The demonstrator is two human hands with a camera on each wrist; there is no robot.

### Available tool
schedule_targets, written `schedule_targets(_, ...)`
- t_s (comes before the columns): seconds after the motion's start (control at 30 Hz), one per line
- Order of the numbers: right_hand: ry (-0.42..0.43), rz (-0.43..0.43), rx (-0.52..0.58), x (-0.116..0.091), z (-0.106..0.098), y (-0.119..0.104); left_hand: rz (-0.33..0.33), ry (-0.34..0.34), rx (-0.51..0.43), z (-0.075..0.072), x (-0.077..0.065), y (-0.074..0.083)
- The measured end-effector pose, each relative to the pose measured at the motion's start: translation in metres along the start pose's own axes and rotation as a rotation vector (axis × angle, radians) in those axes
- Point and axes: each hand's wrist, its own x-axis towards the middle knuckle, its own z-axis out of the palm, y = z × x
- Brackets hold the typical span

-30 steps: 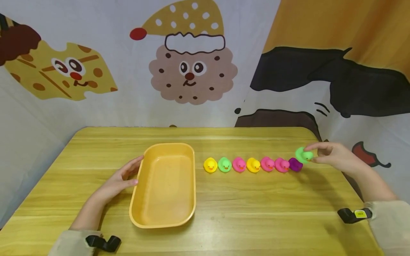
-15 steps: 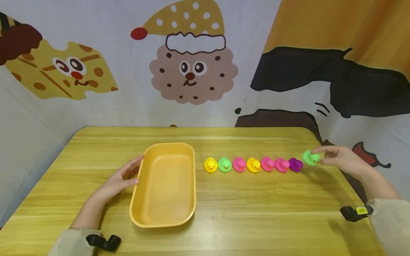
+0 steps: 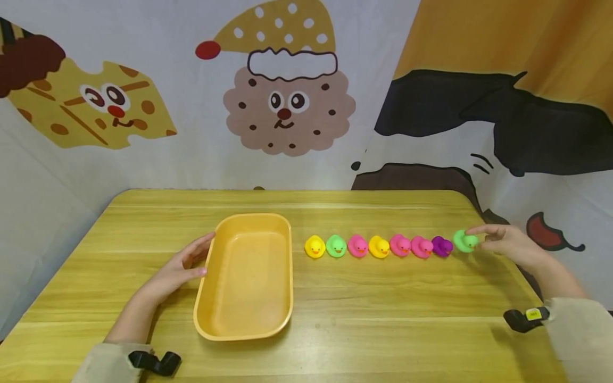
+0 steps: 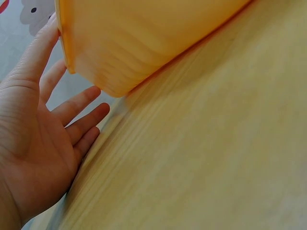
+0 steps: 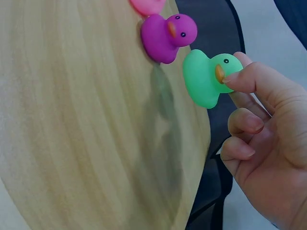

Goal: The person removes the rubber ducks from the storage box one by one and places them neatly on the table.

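Observation:
My right hand pinches the head of a green rubber duck between thumb and forefinger, at the right end of a row. In the right wrist view this green duck is close beside the purple duck, with a gap between them. My left hand is at the left side of a yellow plastic basin. In the left wrist view its thumb and fingertips touch or nearly touch the basin's wall, the fingers loosely extended and not wrapped round it.
Leftward from the purple duck run pink, yellow and green ducks, ending in a yellow duck. All stand on the wooden table. A cartoon-printed curtain hangs behind it; the table's right edge passes under the right arm.
My right hand has carried the green duck rightward from above the purple duck, then lower, to beside it. The purple duck is now fully visible. The left hand and basin have stayed put.

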Motion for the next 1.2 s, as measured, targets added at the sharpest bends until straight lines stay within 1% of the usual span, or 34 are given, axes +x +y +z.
schedule_targets(0.13, 0.017, 0.010, 0.004, 0.001, 0.003, 0.007, -0.001, -0.004, 0.002, 0.000, 0.000, -0.001)
schedule_targets(0.3, 0.013, 0.032, -0.016, 0.003, 0.006, 0.012, -0.002, -0.002, 0.000, -0.001, 0.000, -0.001)
schedule_targets(0.47, -0.001, 0.053, 0.022, 0.004, 0.010, 0.013, -0.012, 0.000, -0.003, -0.001, 0.000, -0.002)
schedule_targets(0.8, -0.001, 0.065, 0.067, 0.003, 0.014, 0.018, -0.037, 0.009, -0.005, -0.001, 0.001, -0.001)
schedule_targets(1.2, -0.008, 0.079, 0.081, 0.006, 0.017, 0.022, -0.028, 0.011, 0.009, -0.002, 0.001, -0.002)
